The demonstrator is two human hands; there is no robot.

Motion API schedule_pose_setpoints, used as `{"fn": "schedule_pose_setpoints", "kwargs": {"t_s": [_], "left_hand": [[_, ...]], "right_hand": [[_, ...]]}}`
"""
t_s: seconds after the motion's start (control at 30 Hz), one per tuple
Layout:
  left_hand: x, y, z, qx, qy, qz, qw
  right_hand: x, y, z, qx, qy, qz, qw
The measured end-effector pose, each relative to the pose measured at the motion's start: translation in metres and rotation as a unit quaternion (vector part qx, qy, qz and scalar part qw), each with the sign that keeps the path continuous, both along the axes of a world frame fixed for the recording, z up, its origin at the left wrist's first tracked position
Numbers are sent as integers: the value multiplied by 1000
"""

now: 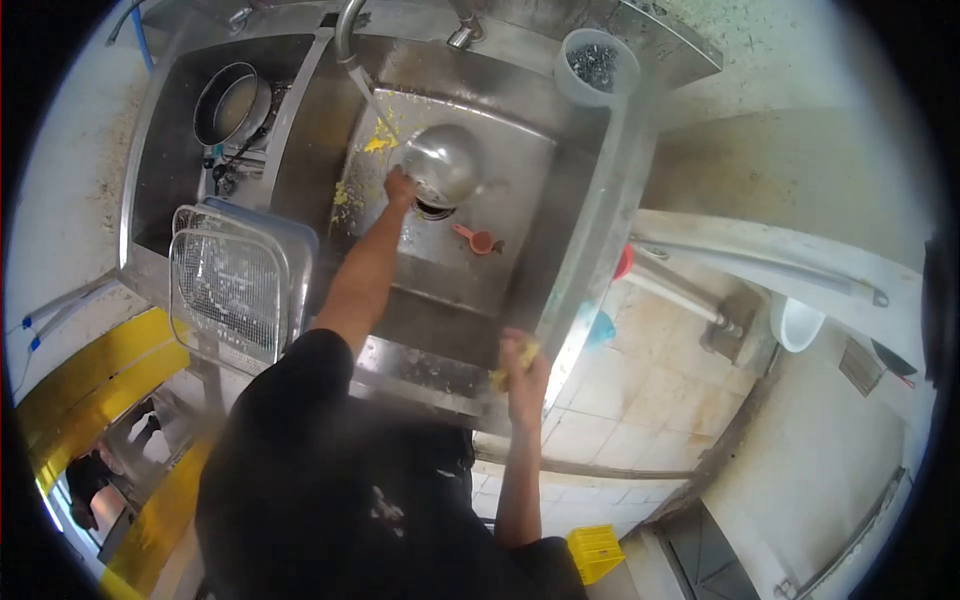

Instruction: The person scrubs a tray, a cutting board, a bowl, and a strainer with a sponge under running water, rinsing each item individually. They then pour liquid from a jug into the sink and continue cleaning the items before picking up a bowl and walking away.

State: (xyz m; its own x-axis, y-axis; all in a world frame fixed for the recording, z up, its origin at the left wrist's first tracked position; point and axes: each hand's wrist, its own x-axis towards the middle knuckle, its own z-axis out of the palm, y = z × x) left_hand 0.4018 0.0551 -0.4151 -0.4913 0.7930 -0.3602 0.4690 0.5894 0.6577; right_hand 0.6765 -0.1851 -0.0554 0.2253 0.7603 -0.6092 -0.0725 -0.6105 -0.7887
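Observation:
A shiny round metal bowl (441, 165) is tilted in the sink basin (530, 170), its rounded outside turned up, close by the drain (434, 211). My left hand (400, 187) grips the bowl at its near left rim, fingers closed. By the basin's front right corner, my right hand (523, 378) is closed around a yellowish scrubbing pad (529, 352), partly hidden by the fingers. A small pink measuring scoop (480, 242) lies on the basin floor to the right of the drain. Yellow food scraps (380, 140) stick to the basin's left side beneath the faucet (347, 45).
A second basin on the left holds a round pan (232, 104) and utensils. Wire mesh racks (228, 290) lean over the front left edge. A white tub (596, 68) stands at the back right corner. A yellow crate (595, 554) sits on the floor.

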Motion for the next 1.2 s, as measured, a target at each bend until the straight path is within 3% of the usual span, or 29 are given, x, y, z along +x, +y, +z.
{"fn": "schedule_pose_setpoints", "kwargs": {"t_s": [0.03,0.07,0.1,0.13,0.17,0.23,0.33,0.37,0.43,0.5,0.57,0.63,0.67,0.73,0.77,0.87,0.93,0.97,1.0,1.07,1.1,1.17,1.2], "left_hand": [[-32,16,-25,34,8,-18,999],[-38,30,-18,36,11,-10,999],[-45,40,0,29,-156,87,983],[-53,47,20,22,-316,180,931],[-49,50,48,17,-311,186,932],[-24,62,93,-20,-132,132,982],[-20,69,88,-27,-154,99,983],[-24,68,75,-29,-153,100,983],[-32,67,42,82,-89,22,992],[-21,64,101,72,-140,55,986],[-10,54,133,60,-193,86,976],[-8,48,142,48,68,-59,995],[1,36,160,49,71,-62,994],[25,11,215,232,237,-168,928],[29,3,233,232,241,-172,927],[35,-16,269,292,228,-199,907],[40,-25,280,413,136,-126,892],[46,-34,296,412,60,-101,904],[54,-42,308,413,65,-111,902],[64,-58,327,413,-197,-15,889],[51,-66,302,372,-213,-29,903],[54,-79,321,336,-164,-49,926],[58,-82,342,299,-116,-59,945]], "right_hand": [[4,3,-1,8,-13,31,999],[7,7,-3,11,-10,39,999],[9,7,-3,10,-9,42,999],[8,8,-3,8,-7,45,999],[6,13,0,-4,-9,39,999],[1,19,-5,-10,-2,48,999],[-5,29,-9,-18,11,62,998],[-7,27,-19,-39,51,10,998],[-8,32,-21,-54,93,-41,993],[-7,41,-16,-56,335,-169,925],[-11,49,-19,-28,352,-148,924],[-11,54,-34,-13,377,-122,918],[-11,60,-34,-12,380,-125,917],[-13,79,-34,-1,384,-146,911],[-13,87,-34,0,389,-150,909],[-14,117,-34,79,369,-121,918],[-24,142,-37,156,280,-46,946],[-36,155,-27,142,211,-19,967],[-50,168,-17,127,140,8,982],[-81,186,-16,163,150,16,975],[-101,194,-27,167,156,9,974],[-135,201,-54,271,11,47,961],[-139,196,-48,275,15,42,960]]}}
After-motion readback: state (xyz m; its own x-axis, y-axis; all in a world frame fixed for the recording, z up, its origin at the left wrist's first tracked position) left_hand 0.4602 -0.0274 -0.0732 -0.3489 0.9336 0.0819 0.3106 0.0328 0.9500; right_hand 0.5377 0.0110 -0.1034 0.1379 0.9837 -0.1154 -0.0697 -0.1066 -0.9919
